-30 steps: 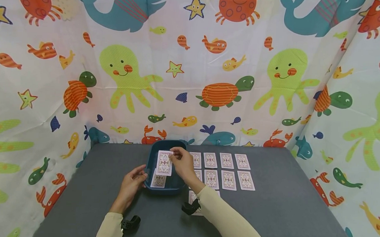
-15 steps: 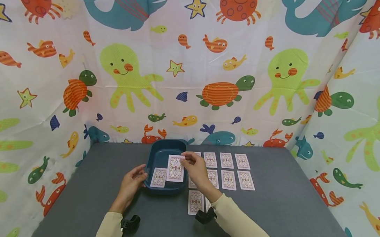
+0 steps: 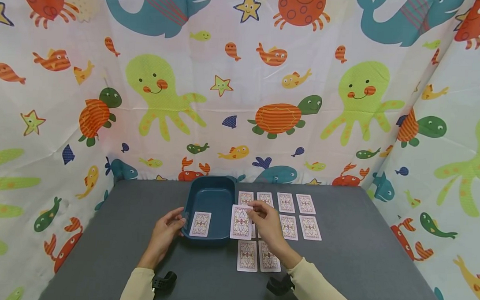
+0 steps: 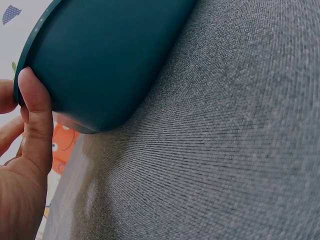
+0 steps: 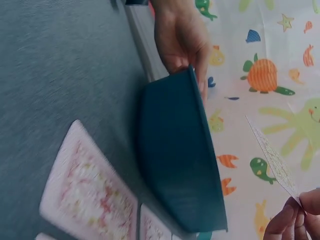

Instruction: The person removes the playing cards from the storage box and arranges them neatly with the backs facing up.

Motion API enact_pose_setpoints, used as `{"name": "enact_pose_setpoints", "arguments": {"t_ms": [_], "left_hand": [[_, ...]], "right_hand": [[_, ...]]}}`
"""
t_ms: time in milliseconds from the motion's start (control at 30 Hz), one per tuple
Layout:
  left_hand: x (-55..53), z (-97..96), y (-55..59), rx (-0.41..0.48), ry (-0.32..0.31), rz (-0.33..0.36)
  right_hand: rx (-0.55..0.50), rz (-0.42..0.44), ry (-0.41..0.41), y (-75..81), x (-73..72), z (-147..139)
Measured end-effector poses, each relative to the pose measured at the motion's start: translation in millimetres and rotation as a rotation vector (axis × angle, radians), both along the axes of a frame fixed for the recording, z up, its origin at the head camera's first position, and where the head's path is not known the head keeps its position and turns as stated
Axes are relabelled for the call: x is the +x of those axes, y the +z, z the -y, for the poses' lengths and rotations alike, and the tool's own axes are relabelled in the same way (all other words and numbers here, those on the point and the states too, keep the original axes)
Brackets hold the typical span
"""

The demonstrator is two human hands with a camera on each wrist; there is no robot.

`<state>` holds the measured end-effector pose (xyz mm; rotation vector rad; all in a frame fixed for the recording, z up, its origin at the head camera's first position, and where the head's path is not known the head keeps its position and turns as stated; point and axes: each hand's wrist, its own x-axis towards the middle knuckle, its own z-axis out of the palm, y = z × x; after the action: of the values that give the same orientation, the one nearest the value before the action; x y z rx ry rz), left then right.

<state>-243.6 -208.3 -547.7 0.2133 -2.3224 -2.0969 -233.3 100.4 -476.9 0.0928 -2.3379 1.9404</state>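
Observation:
A playing card (image 3: 241, 222), its patterned back showing, hangs by its upper right corner from my right hand (image 3: 268, 224). Thumb and fingers (image 5: 287, 220) pinch that corner in the right wrist view. The card overlaps the right rim of a dark teal plastic tub (image 3: 212, 241) in the head view. My left hand (image 3: 164, 233) grips the tub's left rim, its thumb (image 4: 36, 92) against the outer wall and a finger over the other side. One more card (image 3: 200, 224) lies back up inside the tub, at the front left.
Right of the tub, several cards lie back up in rows on the grey table (image 3: 359, 269); two, a left card (image 3: 247, 256) and a right card (image 3: 269, 257), form the front row. A curtain (image 3: 239, 159) printed with sea animals stands behind.
My right hand has carried the pinched card rightward and toward me, from over the tub to its right rim. The left hand stays at the rim.

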Motion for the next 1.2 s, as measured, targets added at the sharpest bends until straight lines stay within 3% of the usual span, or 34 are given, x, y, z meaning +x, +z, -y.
{"name": "enact_pose_setpoints", "arguments": {"t_ms": [633,1200], "left_hand": [[2.2,0.5,3.6,0.026,-0.006,-0.002],[3.2,-1.9,5.8,0.018,-0.010,-0.009]], "right_hand": [[-0.019,0.022,-0.084,-5.7,16.5,-50.2],[0.069,0.064,-0.127,-35.4,28.9,-102.3]]}}
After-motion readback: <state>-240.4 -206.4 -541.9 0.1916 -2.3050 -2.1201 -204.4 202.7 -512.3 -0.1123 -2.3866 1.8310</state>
